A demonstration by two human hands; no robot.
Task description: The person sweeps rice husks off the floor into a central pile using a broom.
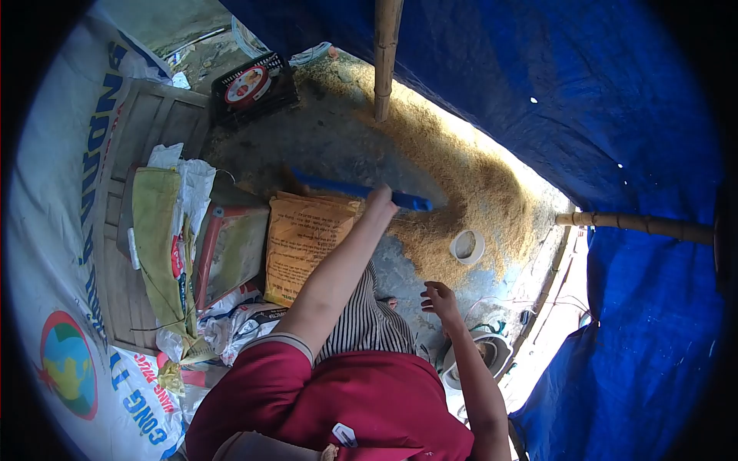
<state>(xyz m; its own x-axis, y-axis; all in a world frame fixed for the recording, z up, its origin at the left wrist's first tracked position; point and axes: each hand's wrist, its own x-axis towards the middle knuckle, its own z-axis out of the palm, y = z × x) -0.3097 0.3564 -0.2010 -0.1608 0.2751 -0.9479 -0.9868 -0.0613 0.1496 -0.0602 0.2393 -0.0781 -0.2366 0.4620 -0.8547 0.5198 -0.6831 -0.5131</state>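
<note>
My left hand [382, 201] is closed around a long blue handle [330, 184], held low over the floor near the loose golden grain-like material [442, 223]. The handle's far left end looks dark, and I cannot make out what is attached there. My right hand [440, 300] hangs with its fingers apart and slightly bent, holding nothing. It is below a small white bowl [477, 251] that sits in the golden material. Beside my left forearm lies an orange-brown printed sack [296, 250].
A black plastic crate [280, 96] stands at the upper left. Folded sacks [157, 230] lie by a wooden panel [115, 230]. Bamboo poles [386, 54] and a blue tarp [615, 100] edge the right. A pale bucket [503, 349] stands near my right forearm.
</note>
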